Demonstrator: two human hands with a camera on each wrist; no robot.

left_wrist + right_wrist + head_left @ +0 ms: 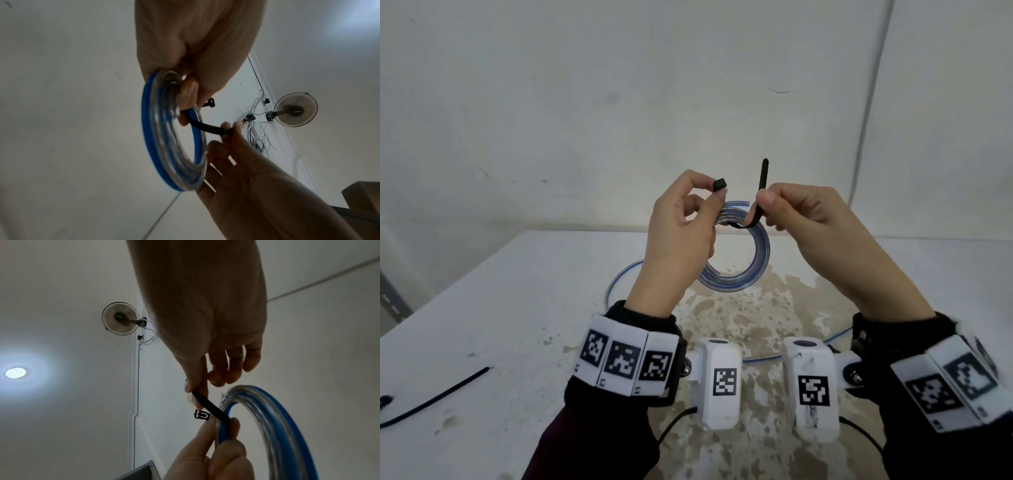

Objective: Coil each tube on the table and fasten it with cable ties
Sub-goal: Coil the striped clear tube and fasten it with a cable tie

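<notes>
While the white, stain-blotched bench [524, 308] stretches below me, I see the coiled clear plastic tube with its blue stripe [751, 260] held up above it, a loose length of it trailing down onto the bench surface. My left hand [681, 233] curls its fingers around the coil's upper edge and pinches the square head of the black cable tie [751, 219] between thumb and forefinger. That tie passes through the coil, and my right hand [822, 226] pinches its tail between thumb and forefinger, the tip pointing upward, the other fingers loosely curled. At the bench's left edge lies a spare black cable tie [438, 397], well apart from the coil.
</notes>
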